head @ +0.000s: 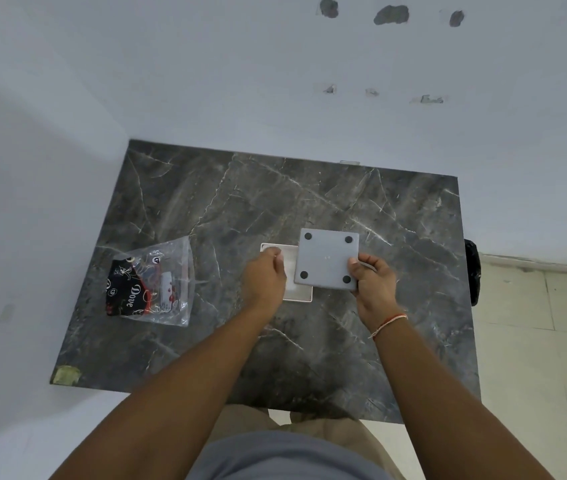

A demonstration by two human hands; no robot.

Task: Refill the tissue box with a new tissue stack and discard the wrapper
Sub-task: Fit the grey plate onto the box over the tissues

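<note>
A dark marble counter (206, 209) stands in the corner of a white-walled room, and everything here is placed from the white box (292, 292) lying near its middle. The box is square with a pale rim, and only its left and near edges show; the rest is covered.

The right hand (374, 282) holds a grey square base (326, 259) just right of the box, overlapping its right part. The base is turned underside up, showing four round dark feet at its corners. The fingers of this hand are clenched on the base's near right corner, thumb on top and the other fingers underneath. A red thread circles the right wrist.

The left hand (264, 278) sits over the box's left side, its fingers curled down onto the far left corner of the rim. Whether they grip the rim or only press on it cannot be told.

Well left of the box lies the clear wrapper (157, 285), flat on the counter, with a black, red and white printed pack inside marked "Dove". Neither hand touches it.

Far right of the box, past the counter's edge, a black bag (472, 271) shows beside a tiled floor.
</note>
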